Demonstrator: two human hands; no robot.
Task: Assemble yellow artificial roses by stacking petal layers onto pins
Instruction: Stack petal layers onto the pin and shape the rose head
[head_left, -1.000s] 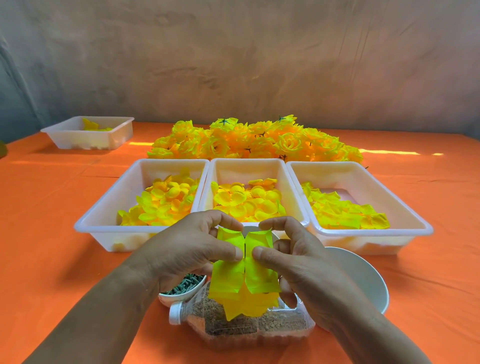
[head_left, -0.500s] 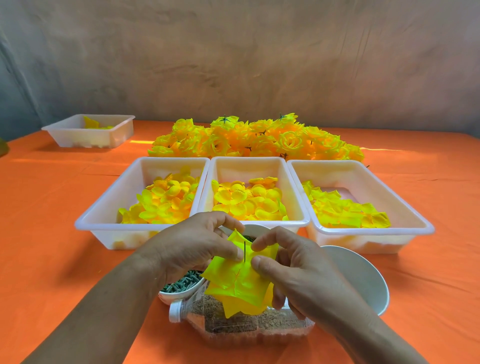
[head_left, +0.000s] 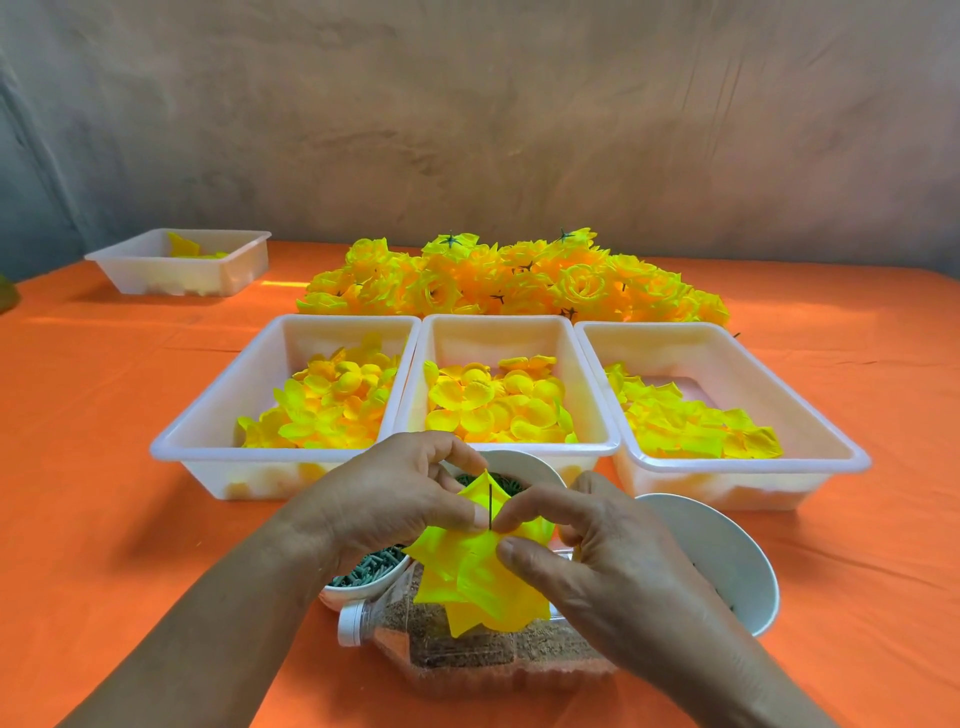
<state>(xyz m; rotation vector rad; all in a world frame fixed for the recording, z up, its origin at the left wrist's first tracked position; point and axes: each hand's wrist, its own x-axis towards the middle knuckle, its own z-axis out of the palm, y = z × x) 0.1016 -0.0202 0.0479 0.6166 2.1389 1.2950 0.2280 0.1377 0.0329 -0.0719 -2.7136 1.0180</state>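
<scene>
Low at centre, over a clear bottle (head_left: 467, 660) lying on its side, a yellow petal layer (head_left: 478, 577) sits threaded on a thin dark pin (head_left: 490, 506). The pin's lower end is hidden by petals and fingers. The left hand (head_left: 384, 509) at 9 o'clock and the right hand (head_left: 597, 551) at 3 o'clock each pinch the layer beside the pin. They cover part of a bowl of green pieces (head_left: 363, 574) at 8 o'clock and a white bowl (head_left: 727, 561) at 3. Three petal trays (head_left: 498, 338) stand at 12 o'clock, with finished roses (head_left: 509, 280) beyond.
</scene>
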